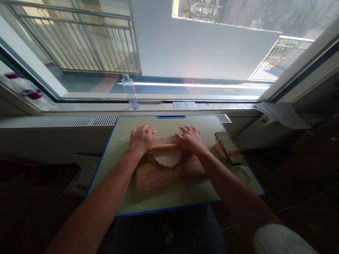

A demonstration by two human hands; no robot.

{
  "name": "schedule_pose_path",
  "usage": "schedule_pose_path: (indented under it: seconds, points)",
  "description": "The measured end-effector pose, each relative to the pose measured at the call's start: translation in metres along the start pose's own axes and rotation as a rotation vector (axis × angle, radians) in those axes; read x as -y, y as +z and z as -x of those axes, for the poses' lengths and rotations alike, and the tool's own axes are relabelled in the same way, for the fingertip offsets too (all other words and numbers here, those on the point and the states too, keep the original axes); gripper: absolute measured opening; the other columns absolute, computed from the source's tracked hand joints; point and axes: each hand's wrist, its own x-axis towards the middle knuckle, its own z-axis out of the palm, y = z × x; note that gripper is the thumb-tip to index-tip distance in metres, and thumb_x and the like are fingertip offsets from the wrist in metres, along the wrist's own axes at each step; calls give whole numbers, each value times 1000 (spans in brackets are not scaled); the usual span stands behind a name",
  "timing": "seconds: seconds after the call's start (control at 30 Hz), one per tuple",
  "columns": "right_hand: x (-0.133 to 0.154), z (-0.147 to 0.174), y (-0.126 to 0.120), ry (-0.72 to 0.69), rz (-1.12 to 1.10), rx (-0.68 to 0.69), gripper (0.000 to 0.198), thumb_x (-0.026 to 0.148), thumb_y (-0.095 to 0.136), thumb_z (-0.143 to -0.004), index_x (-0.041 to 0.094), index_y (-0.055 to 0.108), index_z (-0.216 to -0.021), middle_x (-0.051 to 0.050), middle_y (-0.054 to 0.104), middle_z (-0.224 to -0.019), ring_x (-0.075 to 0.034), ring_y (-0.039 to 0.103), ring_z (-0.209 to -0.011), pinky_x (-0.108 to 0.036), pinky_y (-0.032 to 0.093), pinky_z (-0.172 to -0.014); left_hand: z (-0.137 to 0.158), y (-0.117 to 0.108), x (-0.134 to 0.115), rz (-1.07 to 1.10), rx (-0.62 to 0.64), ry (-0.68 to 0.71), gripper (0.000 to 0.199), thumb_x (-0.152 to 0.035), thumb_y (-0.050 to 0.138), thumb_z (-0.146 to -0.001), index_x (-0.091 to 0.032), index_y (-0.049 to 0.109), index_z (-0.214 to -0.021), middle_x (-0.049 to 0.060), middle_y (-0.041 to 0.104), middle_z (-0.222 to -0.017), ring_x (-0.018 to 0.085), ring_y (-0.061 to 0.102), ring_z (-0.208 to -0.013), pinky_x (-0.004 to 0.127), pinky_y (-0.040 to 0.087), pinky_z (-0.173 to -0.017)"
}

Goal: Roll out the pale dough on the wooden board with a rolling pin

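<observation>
Here's the flat, pale, rounded sheet of dough, sitting near the middle of the brown rectangular wooden board, and you're right on it! The slim, light-brown wooden rolling pin lies crosswise over its far edge, most of the dough showing on your side of the pin. This looks like the rolling-out step, the sheet already thin and wide, its near rim slightly ragged.

Now to the hands: your left hand sits over one end of the pin, your right hand over the other, both palms down. On the right, your fingers are stretched forward and a little apart, pressing rather than gripping; on the left they're bent more, and from above I can't tell whether they wrap the pin or merely rest on it.

The next move, I'd judge, calls for level pressure from both palms and a stroke back across the dough, with a small turn if one side runs thicker.

Underneath it all, the pale green, blue-edged bench carries the board, scraps scattered near its far left corner. Beyond, a clear plastic bottle stands upright on the white windowsill.
</observation>
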Motion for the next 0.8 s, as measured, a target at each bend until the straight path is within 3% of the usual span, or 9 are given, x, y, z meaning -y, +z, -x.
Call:
schedule_pose_path:
  seconds: [0.43,0.8]
  points:
    - [0,-23,2,20,-39,5,64,59,43,-106,27,56,-161,-8,55,-168,-32,44,-154,-56,31,-128,-26,2,5,-41,0,-9,45,-40,40,-108,-24,77,-127,15,75,-136,33,68,-124,48,53,-104]
    - [-1,-23,4,9,-50,-11,62,57,45,-105,28,59,-158,-8,58,-165,-32,46,-152,-55,31,-128,-26,8,10,-40,3,1,47,-42,38,-108,-24,77,-126,15,74,-138,34,68,-124,48,54,-103]
